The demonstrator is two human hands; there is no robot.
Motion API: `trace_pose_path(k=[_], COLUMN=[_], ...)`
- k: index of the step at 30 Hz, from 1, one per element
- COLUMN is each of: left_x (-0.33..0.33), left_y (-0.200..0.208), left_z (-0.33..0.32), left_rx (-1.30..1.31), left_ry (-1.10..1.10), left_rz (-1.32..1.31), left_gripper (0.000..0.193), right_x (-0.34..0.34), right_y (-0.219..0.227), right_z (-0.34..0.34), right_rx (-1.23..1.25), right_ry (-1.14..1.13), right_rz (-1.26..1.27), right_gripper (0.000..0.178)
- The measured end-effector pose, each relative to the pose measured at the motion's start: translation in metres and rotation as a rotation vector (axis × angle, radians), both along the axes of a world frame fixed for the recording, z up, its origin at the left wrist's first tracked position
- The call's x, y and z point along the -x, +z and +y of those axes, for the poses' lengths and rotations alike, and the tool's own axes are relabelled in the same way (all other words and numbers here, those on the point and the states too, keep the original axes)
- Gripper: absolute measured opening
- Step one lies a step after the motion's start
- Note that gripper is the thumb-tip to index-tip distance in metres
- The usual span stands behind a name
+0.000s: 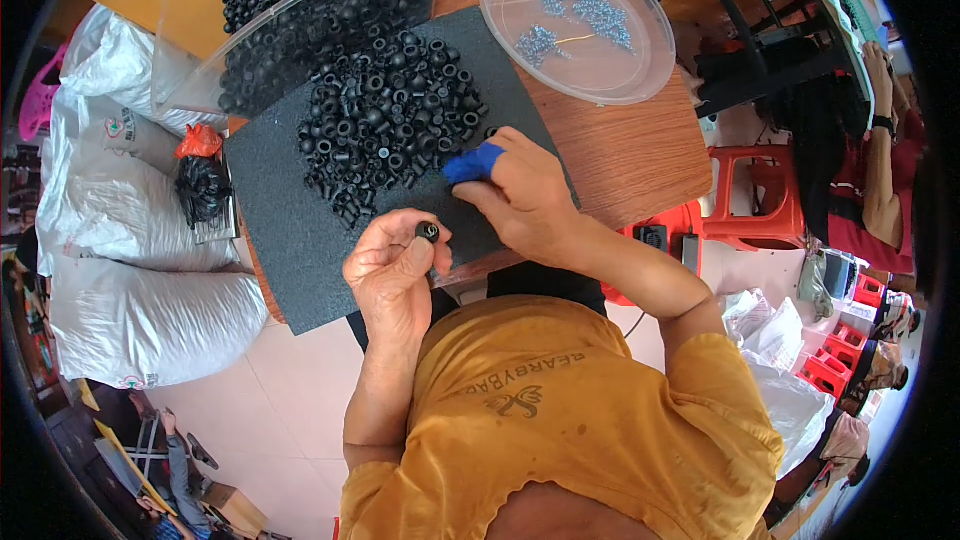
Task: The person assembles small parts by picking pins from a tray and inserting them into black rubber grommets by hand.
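Note:
My left hand [385, 275] is closed in front of the mat's near edge, thumb and fingers pinching a small round black plastic piece [428, 231]. A dark hollow with a bright bit inside shows on its upturned end. To the right, my right hand [530, 195] hovers at the pile's near right edge with a blue covering [472, 164] on a finger. Its thumb and fingers are curled together, and whatever lies between them is hidden. Beyond both hands, a heap of black plastic pieces [390, 120], hollow and cap-like, lies on a dark grey mat [275, 230].
A clear bin [190, 70] of black pieces stands far left. A round clear lid [640, 70] holds small bluish metallic bits, far right on the wooden table [650, 145]. White sacks [150, 320] line the left; a red stool [755, 200] and another person's arm [880, 150] are right.

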State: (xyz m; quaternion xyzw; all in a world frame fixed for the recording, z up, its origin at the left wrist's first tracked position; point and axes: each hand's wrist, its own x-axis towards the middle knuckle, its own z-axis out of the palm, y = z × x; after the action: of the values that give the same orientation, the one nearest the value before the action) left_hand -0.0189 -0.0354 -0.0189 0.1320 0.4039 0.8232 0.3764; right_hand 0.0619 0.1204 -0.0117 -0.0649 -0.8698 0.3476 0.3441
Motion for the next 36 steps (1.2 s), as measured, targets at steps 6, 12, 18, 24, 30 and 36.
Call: trace_pose_path(k=[6,12,18,24,30,36], left_x=[-0.003,-0.003,-0.001,-0.001,-0.002,-0.006], left_y=[0.006,0.004,0.004,0.002,0.002,0.006], left_z=[0.009,0.01,0.009,0.01,0.01,0.019], left_rx=[0.128,0.149,0.129,0.128,0.124,0.143], left_ry=[0.048,0.07,0.078,0.087,0.083,0.095], left_rz=[-0.011,0.003,-0.002,0.004,0.005,-0.022], left_gripper=[0.02,0.018,0.016,0.016,0.018,0.02], right_x=[-0.004,-0.007,-0.012,-0.005,-0.003,-0.012], right_y=[-0.02,-0.02,-0.012,-0.015,-0.012,0.011], right_z=[0.0,-0.003,-0.002,-0.005,-0.009,-0.022], right_rx=[-0.156,-0.262,-0.156,-0.299,-0.254,0.136], right_ry=[-0.066,-0.043,-0.093,-0.026,-0.023,-0.069], right_rz=[-0.003,-0.03,-0.025,-0.018,0.031,0.106], right_gripper=[0.025,0.027,0.03,0.026,0.021,0.022])
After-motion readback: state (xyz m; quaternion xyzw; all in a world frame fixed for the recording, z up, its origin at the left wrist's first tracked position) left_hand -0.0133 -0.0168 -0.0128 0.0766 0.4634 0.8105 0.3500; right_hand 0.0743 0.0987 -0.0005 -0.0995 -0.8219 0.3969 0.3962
